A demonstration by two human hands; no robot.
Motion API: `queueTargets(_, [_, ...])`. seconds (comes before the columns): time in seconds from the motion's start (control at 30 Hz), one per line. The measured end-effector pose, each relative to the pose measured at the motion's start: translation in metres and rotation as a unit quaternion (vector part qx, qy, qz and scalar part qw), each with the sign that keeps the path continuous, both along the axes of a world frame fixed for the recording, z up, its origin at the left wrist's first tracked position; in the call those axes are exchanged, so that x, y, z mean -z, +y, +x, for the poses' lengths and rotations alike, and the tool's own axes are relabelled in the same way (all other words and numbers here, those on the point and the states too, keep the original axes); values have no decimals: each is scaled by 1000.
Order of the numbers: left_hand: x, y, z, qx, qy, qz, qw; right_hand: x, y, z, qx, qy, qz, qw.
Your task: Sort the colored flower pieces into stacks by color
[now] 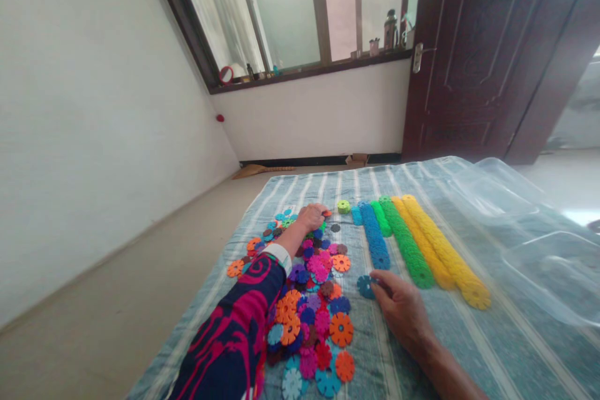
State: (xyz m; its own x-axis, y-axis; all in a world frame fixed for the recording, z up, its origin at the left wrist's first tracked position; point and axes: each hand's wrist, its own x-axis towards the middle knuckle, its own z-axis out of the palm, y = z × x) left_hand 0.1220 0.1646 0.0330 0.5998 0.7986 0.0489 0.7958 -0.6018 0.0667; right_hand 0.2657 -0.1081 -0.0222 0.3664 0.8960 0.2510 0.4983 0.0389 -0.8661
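Observation:
At the far end of a heap of mixed plastic snowflake discs [309, 300], my left hand [310, 217] reaches down with its fingers bent together. An orange disc [327, 214] shows at its fingertips; what the fingers grip, if anything, is hidden. My right hand [405, 309] pinches a dark blue snowflake disc [365, 286] by its edge, just over the cloth and right of the heap. Beyond that disc lies a blue row of overlapping discs [375, 237]. To its right are a long green row [405, 244] and two yellow rows [440, 250].
A small yellow-green stack [344, 207], short light blue row [357, 216] and short green row [380, 219] lie at the back. Clear plastic boxes [557, 275] stand on the right of the striped cloth [473, 337]. A dark door [478, 56] and windowsill [319, 69] are behind.

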Motion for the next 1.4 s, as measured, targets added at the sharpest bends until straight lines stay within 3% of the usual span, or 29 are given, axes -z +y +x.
queueTargets(0.13, [-11, -8, -34, 8, -33, 9, 999, 0, 1, 1, -3, -3, 4, 1000])
queueTargets(0.33, [-16, -15, -68, -78, -201, -30, 976, 0, 2, 2, 3, -15, 2, 1000])
queueTargets(0.53, [-12, -36, -78, -123, -288, -172, 934, -3, 0, 2, 6, -7, 0, 1000])
queueTargets(0.73, [-15, -54, -86, -181, -358, -194, 895, -7, -2, -2, -19, 50, 30, 998])
queueTargets(0.87, [-19, -70, -88, -210, -414, -188, 866, -7, -2, -8, -81, 100, 21, 991])
queueTargets(0.97, [-22, -92, -83, -199, -465, -197, 840, -8, -1, -12, -111, 122, 7, 986])
queueTargets(1.13, [-24, -139, -63, -162, -493, -239, 821, -11, -1, -13, -67, 123, 20, 990])
queueTargets(1.27, [-19, -177, -42, -130, -472, -235, 840, -13, -1, -13, -74, 158, 11, 985])
queueTargets(1.4, [-13, -210, -26, -45, -451, -231, 861, -15, -1, -15, -104, 219, 18, 970])
